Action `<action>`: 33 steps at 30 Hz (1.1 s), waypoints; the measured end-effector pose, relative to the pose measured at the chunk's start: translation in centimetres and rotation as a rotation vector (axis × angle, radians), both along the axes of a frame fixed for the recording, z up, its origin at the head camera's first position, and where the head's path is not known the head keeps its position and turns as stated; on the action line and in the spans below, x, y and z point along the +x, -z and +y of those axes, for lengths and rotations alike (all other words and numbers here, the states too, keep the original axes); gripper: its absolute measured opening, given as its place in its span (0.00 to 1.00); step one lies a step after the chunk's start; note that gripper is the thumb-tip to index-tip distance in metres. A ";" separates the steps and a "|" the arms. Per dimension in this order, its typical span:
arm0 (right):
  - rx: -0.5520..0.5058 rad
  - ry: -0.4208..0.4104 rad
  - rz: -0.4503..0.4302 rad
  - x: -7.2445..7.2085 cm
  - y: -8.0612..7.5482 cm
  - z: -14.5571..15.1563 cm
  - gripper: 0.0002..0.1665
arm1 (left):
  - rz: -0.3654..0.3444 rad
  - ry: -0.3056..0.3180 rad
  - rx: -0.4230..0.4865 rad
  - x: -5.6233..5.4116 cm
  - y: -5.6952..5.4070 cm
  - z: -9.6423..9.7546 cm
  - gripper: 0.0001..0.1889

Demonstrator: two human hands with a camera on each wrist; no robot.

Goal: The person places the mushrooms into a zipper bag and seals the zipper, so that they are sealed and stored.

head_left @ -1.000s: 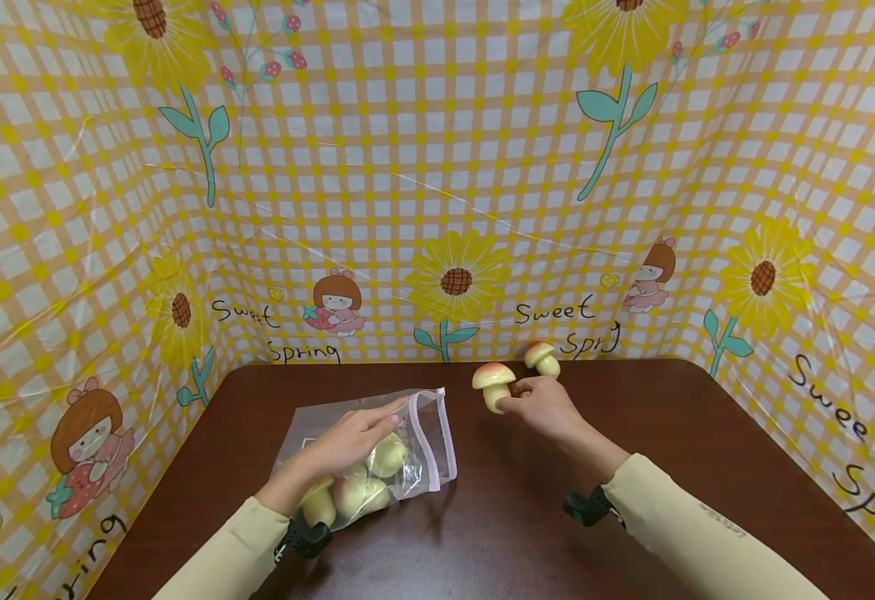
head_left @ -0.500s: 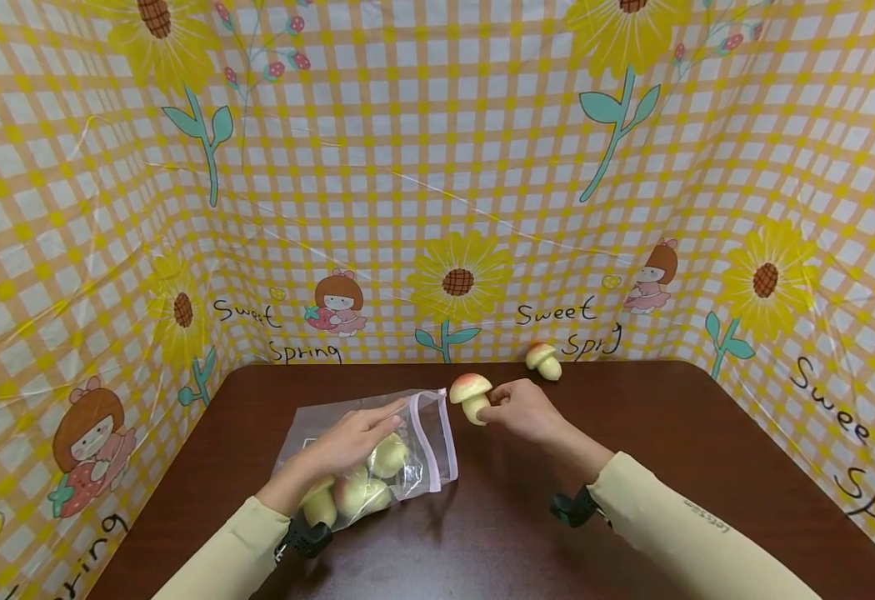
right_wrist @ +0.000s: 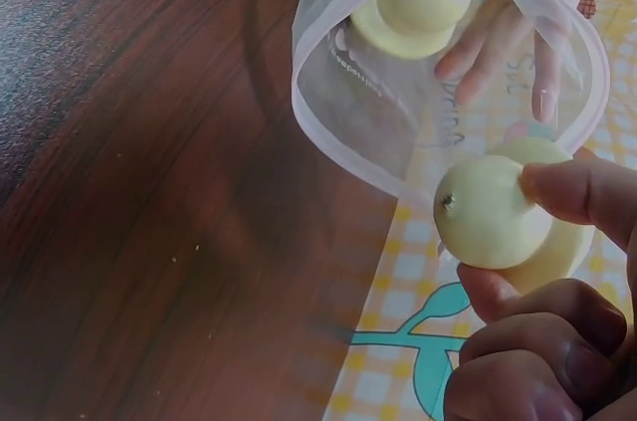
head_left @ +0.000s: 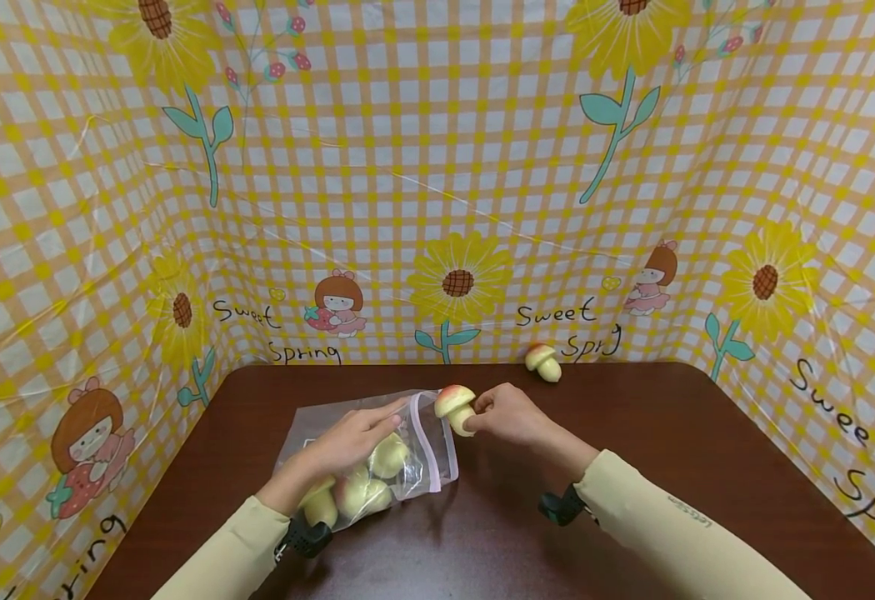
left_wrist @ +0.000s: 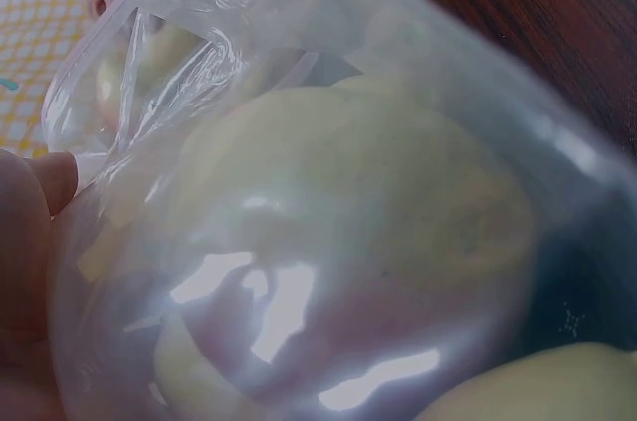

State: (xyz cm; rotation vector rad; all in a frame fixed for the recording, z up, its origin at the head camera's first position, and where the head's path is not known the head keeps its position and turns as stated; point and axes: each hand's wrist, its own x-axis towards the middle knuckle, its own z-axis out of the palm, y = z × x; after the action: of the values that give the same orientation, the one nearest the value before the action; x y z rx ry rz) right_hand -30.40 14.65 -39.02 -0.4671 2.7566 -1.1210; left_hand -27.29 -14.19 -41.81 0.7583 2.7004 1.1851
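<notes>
A clear zip bag (head_left: 310, 423) with a pale pink zip edge lies on the table, its mouth facing right. Several cream mushrooms (head_left: 388, 457) with reddish caps show through its plastic. My left hand (head_left: 351, 437) rests on the upper side of the bag with fingers stretched out. Between thumb and fingers, my right hand (head_left: 512, 415) pinches a toy-like mushroom (head_left: 454, 402) by its stem, cap leading left. That cap overlaps the bag's mouth in the head view. In the right wrist view the bag's rim (right_wrist: 328, 147) gapes round and wide just beyond the pinched mushroom.
One more mushroom (head_left: 542, 361) lies on its side at the table's back edge, against the checked cloth (head_left: 377, 208). The cloth hangs behind and along both sides of the dark brown table (head_left: 670, 467).
My right hand has carried the mushroom left and slightly nearer, up to the bag's mouth. The left hand and the bag have stayed in place.
</notes>
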 end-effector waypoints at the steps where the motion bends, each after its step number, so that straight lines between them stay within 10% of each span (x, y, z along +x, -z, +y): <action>1: 0.004 -0.007 -0.007 0.0 0.1 -0.2 0.11 | 0.001 -0.001 0.000 0.0 0.0 0.0 0.27; 33: 0.223 -0.213 0.046 -0.2 1.7 -5.1 0.25 | 0.026 -0.004 0.020 -0.3 0.2 0.2 0.25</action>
State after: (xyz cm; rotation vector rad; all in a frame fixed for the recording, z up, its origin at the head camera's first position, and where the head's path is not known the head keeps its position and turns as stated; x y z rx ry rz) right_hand -30.61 9.59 -40.75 -0.7429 2.7457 -0.7539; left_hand -27.57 -13.98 -42.05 0.7772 2.7157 1.2135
